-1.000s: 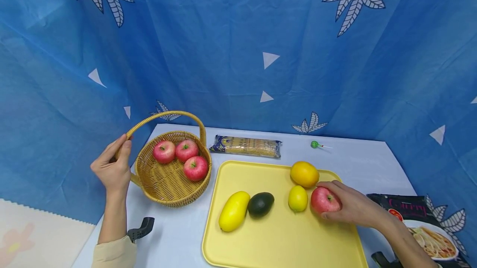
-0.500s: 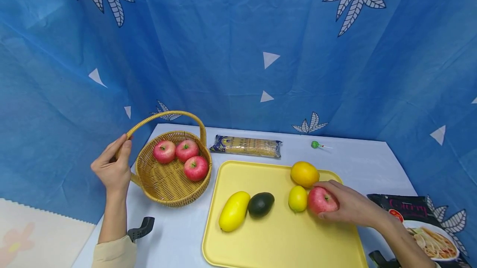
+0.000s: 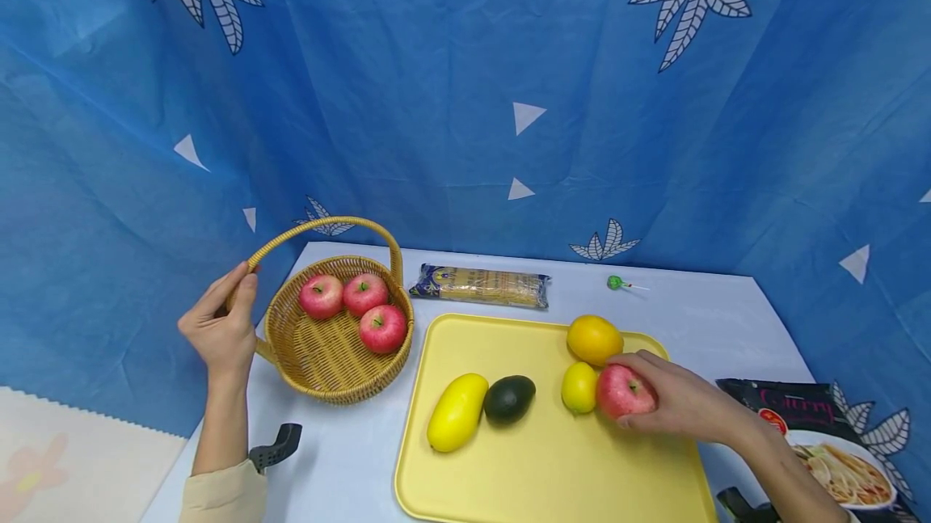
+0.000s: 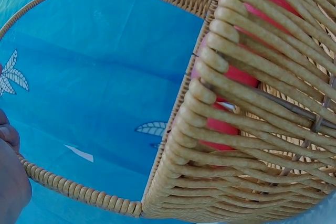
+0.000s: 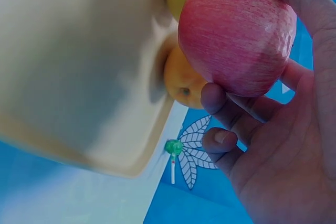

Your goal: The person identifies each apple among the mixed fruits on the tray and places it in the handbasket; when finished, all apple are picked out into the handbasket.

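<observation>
My left hand (image 3: 224, 325) grips the arched handle (image 3: 323, 224) of a woven basket (image 3: 313, 373) at the table's left. Inside the basket lie three red apples (image 3: 381, 329), and the left wrist view shows their red through the wicker (image 4: 252, 145). Over the right part of a yellow tray (image 3: 553, 474), my right hand (image 3: 676, 402) holds another red apple (image 3: 624, 391) between thumb and fingers. This apple is right beside a small yellow lemon (image 3: 579, 388). Behind them sits an orange-yellow fruit (image 3: 594, 339). In the right wrist view the held apple (image 5: 236, 32) overlaps both fruits.
A yellow mango (image 3: 457, 413) and a dark green avocado (image 3: 510, 399) lie on the tray's left half. Behind the tray are a pack of dry noodles (image 3: 480, 286) and a green lollipop (image 3: 616, 282). A black curry noodle packet (image 3: 815, 434) lies at the right.
My right hand has shifted slightly left with the apple, up to the lemon, which has moved a touch left. The left hand and basket have stayed in place.
</observation>
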The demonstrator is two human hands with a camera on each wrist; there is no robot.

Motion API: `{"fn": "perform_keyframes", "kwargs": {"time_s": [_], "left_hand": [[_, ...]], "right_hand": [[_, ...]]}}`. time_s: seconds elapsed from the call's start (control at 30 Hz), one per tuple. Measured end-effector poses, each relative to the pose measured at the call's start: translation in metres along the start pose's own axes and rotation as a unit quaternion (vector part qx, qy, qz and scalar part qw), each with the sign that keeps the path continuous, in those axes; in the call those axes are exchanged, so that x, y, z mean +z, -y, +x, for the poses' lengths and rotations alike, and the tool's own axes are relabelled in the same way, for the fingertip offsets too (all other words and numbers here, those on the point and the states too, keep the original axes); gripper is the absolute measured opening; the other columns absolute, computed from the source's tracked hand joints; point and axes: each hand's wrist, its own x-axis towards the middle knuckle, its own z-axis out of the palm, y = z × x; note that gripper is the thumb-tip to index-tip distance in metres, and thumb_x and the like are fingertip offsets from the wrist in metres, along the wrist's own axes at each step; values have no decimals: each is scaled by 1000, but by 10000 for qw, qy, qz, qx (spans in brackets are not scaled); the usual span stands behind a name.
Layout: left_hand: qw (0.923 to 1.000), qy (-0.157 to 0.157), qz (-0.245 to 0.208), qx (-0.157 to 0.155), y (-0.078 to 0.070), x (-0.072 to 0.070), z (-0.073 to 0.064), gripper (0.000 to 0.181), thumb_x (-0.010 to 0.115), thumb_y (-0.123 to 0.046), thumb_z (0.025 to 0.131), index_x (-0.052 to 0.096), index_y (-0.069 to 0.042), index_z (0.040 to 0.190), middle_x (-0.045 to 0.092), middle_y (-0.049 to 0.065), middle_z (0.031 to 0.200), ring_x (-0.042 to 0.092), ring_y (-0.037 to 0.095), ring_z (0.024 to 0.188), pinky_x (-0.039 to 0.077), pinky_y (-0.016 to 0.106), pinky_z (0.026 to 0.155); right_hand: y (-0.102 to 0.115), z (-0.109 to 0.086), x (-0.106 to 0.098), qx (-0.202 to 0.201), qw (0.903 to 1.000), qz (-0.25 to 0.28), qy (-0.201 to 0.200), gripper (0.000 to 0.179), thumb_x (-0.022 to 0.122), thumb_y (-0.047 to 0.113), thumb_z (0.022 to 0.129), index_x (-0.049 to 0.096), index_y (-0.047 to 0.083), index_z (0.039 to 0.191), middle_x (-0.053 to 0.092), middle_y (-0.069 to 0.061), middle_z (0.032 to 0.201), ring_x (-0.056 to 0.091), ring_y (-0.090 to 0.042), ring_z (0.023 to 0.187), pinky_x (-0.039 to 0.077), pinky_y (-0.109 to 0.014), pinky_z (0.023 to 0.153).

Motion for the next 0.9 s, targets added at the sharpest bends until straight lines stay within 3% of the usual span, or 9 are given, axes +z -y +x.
{"fn": "perform_keyframes", "kwargs": {"time_s": [0.63, 0.9], "left_hand": [[10000, 6, 68, 7, -2, 1, 0, 20, 66, 21, 83, 67, 22, 103, 76, 19, 102, 75, 15, 92, 59, 19, 82], [10000, -12, -76, 44, -1, 1, 0, 19, 66, 23, 83, 67, 23, 102, 75, 20, 102, 75, 16, 91, 59, 20, 82]], "right_hand": [[16, 2, -4, -609, 9968, -454, -251, 76, 85, 58, 71, 55, 34, 136, 55, 7, 121, 56, -12, 97, 56, -28, 74], [25, 8, -5, -575, 9972, -437, -212, 77, 87, 57, 69, 56, 34, 135, 54, 5, 125, 55, -18, 105, 56, -30, 75]]}}
